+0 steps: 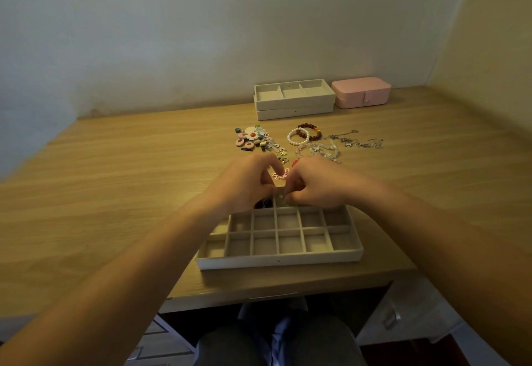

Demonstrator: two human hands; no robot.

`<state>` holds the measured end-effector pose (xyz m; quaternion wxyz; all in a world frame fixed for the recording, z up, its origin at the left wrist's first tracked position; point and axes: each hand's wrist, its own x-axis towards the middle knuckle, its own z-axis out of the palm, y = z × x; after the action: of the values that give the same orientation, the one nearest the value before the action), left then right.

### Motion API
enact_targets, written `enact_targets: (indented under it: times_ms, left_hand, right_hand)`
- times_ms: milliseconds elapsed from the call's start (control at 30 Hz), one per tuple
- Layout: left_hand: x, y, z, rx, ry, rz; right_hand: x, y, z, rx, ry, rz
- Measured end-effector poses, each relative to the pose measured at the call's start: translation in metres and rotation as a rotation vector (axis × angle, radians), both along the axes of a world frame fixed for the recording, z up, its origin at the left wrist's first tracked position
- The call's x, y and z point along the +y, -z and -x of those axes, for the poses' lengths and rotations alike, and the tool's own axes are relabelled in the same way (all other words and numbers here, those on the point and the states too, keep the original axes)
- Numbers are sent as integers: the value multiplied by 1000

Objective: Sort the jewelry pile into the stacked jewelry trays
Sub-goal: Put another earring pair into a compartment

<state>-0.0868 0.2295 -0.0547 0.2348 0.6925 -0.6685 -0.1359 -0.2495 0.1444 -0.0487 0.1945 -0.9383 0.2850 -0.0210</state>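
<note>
A white tray [280, 260] with many small square compartments lies at the table's near edge. My left hand [247, 183] and my right hand [313, 184] meet over its far row, fingers curled around a small pale item that I cannot make out. A pink looped ornament [279, 175] shows between the two hands. Beyond them lies the jewelry pile: colourful clips and earrings [254, 139], bead and pearl bracelets [305, 134], and silver chains [355, 139]. Two stacked white trays [295, 102] stand at the back; the top one has three compartments.
A shut pink jewelry box [361, 92] sits right of the stacked trays, near the wall. The wooden table [115, 170] stretches out to the left. Drawers and my knees show below the table's front edge.
</note>
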Motion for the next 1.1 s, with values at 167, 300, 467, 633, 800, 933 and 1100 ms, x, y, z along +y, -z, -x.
enact_targets:
  times_ms: [167, 300, 467, 633, 800, 933, 1100]
  left_hand:
    - [-2, 0, 2, -29, -47, 19]
    - [-2, -1, 6, -45, -58, 26]
    - [-1, -2, 7, -105, -61, 49]
    - [-1, -4, 8, -92, -44, 38]
    - [2, -4, 9, -99, -18, 38]
    - [2, -2, 9, -40, -54, 55]
    - [5, 0, 6, 3, -59, 91]
  right_hand:
    - [1, 2, 0, -38, 49, -36]
    - [2, 3, -1, -55, 69, -52]
    - [5, -1, 1, -5, 35, -53]
    - [5, -1, -2, 15, 73, -47]
    - [1, 0, 1, -125, 187, -173]
    - [0, 2, 4, -196, 230, -241]
    - [0, 3, 5, -248, 190, -217]
